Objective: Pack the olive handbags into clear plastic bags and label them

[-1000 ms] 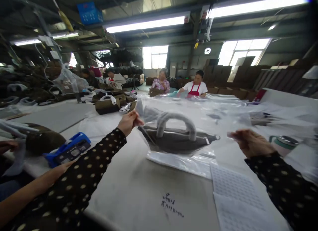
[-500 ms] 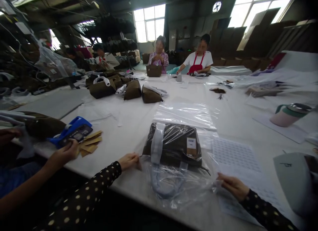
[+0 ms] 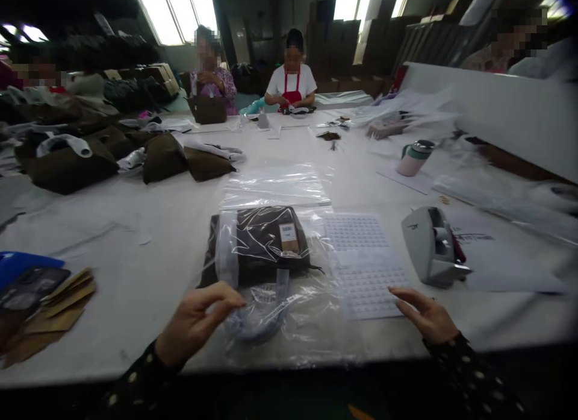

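Note:
A dark handbag lies flat inside a clear plastic bag on the white table, its wrapped handle toward me. A tag shows on the handbag's right side. My left hand hovers over the near left part of the plastic, thumb and fingers apart, gripping nothing. On the right, my right hand is off the plastic, near the lower corner of a printed label sheet; its thumb and forefinger stand apart with nothing between them.
A grey tape dispenser stands right of the sheet, with a pink cup behind it. Brown paper tags and a blue device lie at left. Several dark bags sit farther back. Two people work across the table.
Both my hands have let go of the plastic bag's edges; my right hand has moved away to the right. The view has turned right, and the neighbour's hand at left is gone from sight.

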Available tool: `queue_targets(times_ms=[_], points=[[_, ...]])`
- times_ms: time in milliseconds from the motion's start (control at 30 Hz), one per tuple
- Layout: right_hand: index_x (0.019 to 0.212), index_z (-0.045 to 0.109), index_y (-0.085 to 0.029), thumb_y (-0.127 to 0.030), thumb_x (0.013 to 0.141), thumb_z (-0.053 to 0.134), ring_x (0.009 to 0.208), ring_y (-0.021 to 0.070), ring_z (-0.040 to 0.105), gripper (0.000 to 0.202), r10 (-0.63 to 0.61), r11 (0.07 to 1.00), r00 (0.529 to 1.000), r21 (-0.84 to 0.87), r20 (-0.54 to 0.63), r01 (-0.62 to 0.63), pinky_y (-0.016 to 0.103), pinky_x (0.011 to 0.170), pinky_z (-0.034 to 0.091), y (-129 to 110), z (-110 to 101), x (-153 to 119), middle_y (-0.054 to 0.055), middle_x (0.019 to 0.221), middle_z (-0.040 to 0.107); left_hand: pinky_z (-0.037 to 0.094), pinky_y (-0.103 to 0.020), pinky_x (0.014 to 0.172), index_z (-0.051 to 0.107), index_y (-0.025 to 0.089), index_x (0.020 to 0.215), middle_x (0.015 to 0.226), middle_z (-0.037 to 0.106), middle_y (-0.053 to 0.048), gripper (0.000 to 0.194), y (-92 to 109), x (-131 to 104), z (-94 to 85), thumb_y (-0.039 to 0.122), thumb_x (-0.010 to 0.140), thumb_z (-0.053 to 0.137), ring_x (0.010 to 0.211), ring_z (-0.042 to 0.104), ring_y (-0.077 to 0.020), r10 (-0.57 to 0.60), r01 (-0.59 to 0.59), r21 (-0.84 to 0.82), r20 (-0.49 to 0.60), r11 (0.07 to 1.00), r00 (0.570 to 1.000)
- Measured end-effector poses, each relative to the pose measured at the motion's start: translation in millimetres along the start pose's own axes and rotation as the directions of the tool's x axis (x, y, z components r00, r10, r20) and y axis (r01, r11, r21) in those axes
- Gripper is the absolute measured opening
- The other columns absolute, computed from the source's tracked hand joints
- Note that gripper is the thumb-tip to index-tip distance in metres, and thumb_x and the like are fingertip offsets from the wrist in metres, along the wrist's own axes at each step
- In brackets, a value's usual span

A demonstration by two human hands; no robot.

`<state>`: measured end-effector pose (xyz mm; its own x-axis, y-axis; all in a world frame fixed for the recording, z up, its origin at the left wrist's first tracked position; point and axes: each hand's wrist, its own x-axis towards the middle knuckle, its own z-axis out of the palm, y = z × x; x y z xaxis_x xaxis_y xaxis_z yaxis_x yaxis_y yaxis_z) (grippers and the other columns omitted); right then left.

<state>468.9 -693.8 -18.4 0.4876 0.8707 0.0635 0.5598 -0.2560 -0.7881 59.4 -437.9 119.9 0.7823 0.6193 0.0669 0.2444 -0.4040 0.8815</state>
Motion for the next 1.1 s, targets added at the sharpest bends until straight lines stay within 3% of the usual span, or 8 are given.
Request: queue_targets(times_ms=[133, 233, 333, 433, 567, 667, 833, 1100], points=[[0.095, 0.064, -0.022, -0.037, 0.079, 0.053, 0.100, 0.0230, 0.058, 0.024, -0.207, 0.956, 0.973, -0.233, -0.102, 0.179, 0.041, 0.090, 0.048, 3.5, 20.9, -1.0, 0.007, 0.106, 0.063, 0.046, -0.023, 0.067, 0.067, 0.014, 0.078, 0.074, 0.067, -0.005, 0.025, 35.6, 82.1, 102.6, 0.034, 0.082, 0.053, 0.068, 0.060, -0.0137, 0.088, -0.069, -0.083, 0.243, 0.994, 0.966], [0.099, 0.062, -0.022, -0.034, 0.081, 0.051, 0.102, 0.0215, 0.057, 0.024, -0.277, 0.916, 0.955, -0.330, -0.103, 0.230, 0.039, 0.088, 0.049, 6.2, 32.6, -1.0, 0.007, 0.111, 0.060, 0.046, -0.023, 0.071, 0.065, 0.016, 0.088, 0.084, 0.068, -0.004, 0.021, 25.1, 146.6, 169.5, 0.032, 0.082, 0.053, 0.076, 0.061, -0.0141, 0.010, 0.021, -0.104, 0.291, 0.994, 0.957], [0.103, 0.061, -0.021, -0.032, 0.080, 0.051, 0.103, 0.0222, 0.057, 0.027, -0.309, 0.875, 0.948, -0.415, -0.081, 0.250, 0.040, 0.086, 0.051, 17.5, 38.6, -3.5, 0.008, 0.114, 0.059, 0.043, -0.028, 0.082, 0.062, 0.016, 0.093, 0.095, 0.065, -0.007, 0.022, -0.7, 197.6, 206.0, 0.028, 0.076, 0.059, 0.091, 0.059, -0.0193, -0.177, 0.165, 0.068, 0.233, 0.984, 0.956], [0.102, 0.061, -0.020, -0.029, 0.080, 0.052, 0.104, 0.0233, 0.055, 0.026, -0.358, 0.840, 0.932, -0.457, -0.060, 0.293, 0.041, 0.086, 0.051, 28.5, 43.7, -7.4, 0.009, 0.114, 0.058, 0.038, -0.033, 0.088, 0.060, 0.015, 0.082, 0.094, 0.063, -0.011, 0.033, -25.3, 224.9, 215.0, 0.027, 0.055, 0.077, 0.103, 0.053, -0.0283, -0.283, 0.249, 0.169, 0.216, 0.954, 0.935], [0.098, 0.062, -0.020, -0.027, 0.081, 0.051, 0.107, 0.0243, 0.053, 0.022, -0.367, 0.848, 0.925, -0.443, -0.098, 0.289, 0.043, 0.088, 0.049, 29.5, 49.7, -10.9, 0.009, 0.114, 0.058, 0.040, -0.031, 0.084, 0.058, 0.019, 0.065, 0.073, 0.061, -0.003, 0.041, -42.4, 229.1, 213.0, 0.027, 0.035, 0.084, 0.095, 0.056, -0.0291, -0.380, 0.328, 0.212, 0.291, 0.921, 0.878], [0.095, 0.062, -0.019, -0.028, 0.081, 0.050, 0.108, 0.0258, 0.052, 0.021, -0.337, 0.868, 0.937, -0.418, -0.096, 0.270, 0.046, 0.088, 0.048, 23.0, 47.8, -11.2, 0.010, 0.113, 0.057, 0.042, -0.030, 0.079, 0.058, 0.019, 0.063, 0.063, 0.057, 0.001, 0.038, -46.5, 224.1, 213.3, 0.027, 0.035, 0.084, 0.083, 0.058, -0.0239, -0.416, 0.385, 0.159, 0.346, 0.909, 0.841], [0.097, 0.062, -0.019, -0.031, 0.080, 0.053, 0.096, 0.0237, 0.058, 0.022, -0.334, 0.865, 0.942, -0.404, -0.020, 0.298, 0.041, 0.081, 0.052, 5.7, 31.9, 6.4, 0.008, 0.103, 0.063, 0.047, -0.029, 0.067, 0.054, 0.017, 0.099, 0.069, 0.059, 0.001, 0.053, -47.1, 215.7, 216.7, 0.024, 0.053, 0.079, 0.068, 0.058, -0.0161, -0.450, 0.514, -0.079, 0.381, 0.854, 0.808], [0.090, 0.064, -0.022, -0.030, 0.081, 0.056, 0.082, 0.0193, 0.059, 0.014, -0.436, 0.848, 0.872, -0.424, -0.220, 0.317, 0.034, 0.074, 0.051, -18.2, 53.9, 72.7, 0.004, 0.090, 0.065, 0.048, -0.026, 0.060, 0.056, 0.015, 0.100, 0.073, 0.060, -0.001, 0.041, -42.2, 207.8, 230.4, 0.016, 0.062, 0.072, 0.065, 0.058, -0.0133, -0.497, 0.637, -0.353, 0.413, 0.685, 0.763]])
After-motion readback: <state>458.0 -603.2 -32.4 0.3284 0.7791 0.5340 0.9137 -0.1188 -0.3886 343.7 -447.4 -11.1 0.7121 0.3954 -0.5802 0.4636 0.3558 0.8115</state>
